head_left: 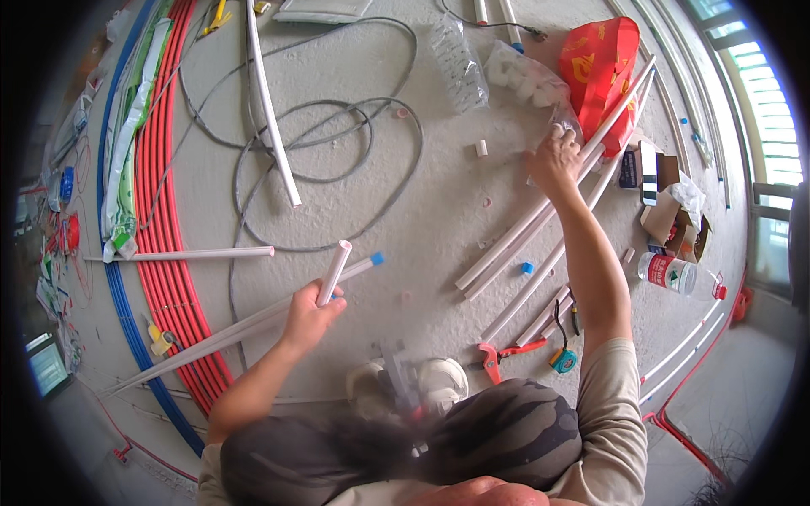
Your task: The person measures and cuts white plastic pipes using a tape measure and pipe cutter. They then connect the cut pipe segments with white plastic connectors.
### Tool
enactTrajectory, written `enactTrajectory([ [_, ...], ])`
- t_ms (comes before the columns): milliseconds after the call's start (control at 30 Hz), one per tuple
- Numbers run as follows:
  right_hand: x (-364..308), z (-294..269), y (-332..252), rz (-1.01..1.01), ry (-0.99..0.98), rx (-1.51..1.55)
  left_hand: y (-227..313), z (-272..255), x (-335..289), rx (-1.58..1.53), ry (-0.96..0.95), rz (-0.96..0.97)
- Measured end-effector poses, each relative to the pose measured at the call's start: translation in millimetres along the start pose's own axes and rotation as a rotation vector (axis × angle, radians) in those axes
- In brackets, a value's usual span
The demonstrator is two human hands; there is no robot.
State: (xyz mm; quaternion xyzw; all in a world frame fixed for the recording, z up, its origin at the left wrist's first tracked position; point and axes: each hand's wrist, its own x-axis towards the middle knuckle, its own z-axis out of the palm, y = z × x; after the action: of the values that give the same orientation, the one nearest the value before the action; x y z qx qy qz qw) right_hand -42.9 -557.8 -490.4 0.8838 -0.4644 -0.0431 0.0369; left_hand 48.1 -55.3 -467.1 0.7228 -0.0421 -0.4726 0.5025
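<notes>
My left hand (309, 319) is closed round a short white plastic pipe (336, 268), which stands up tilted out of the fist. Behind that hand, long white pipes (240, 332) slant along the floor; one has a blue end (377, 259). With my right arm stretched forward, my right hand (557, 158) is curled at a clear plastic bag (564, 116), beside white pipes (540, 221) that lean against a red bag (597, 72). Its fingertips are partly hidden, so what they grip is unclear. White fittings (525, 80) fill a clear bag just beyond.
Grey cable (413, 173) loops over the concrete floor. Red pipes (160, 169) and blue pipes (126, 325) run along the left. Near my right knee lie a red pipe cutter (492, 361) and a tape measure (563, 361). Open boxes (675, 223) and a bottle (666, 271) are at right.
</notes>
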Motion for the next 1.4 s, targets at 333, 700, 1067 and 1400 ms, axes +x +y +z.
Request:
enactTrajectory([
  [333, -4.2, -22.5, -15.7, -0.082, 0.265, 0.767, 0.7, 4.1, 0.1, 0.066, -0.014, -0.006],
  [700, -194.7, -39.9, -129.1, -1.032, 0.173, 0.775, 100.5, 44.2, 72.3, -0.516, 0.003, -0.012],
  [1067, -262.6, -1.5, -87.0, 0.022, -0.373, 1.533, 87.9, 48.2, 92.7, -0.543, 0.286, 0.289],
  [1400, -251.4, -69.2, -87.2, 0.639, -1.16, 2.591, 146.8, 93.5, -8.7, -0.186, 0.356, 0.801],
])
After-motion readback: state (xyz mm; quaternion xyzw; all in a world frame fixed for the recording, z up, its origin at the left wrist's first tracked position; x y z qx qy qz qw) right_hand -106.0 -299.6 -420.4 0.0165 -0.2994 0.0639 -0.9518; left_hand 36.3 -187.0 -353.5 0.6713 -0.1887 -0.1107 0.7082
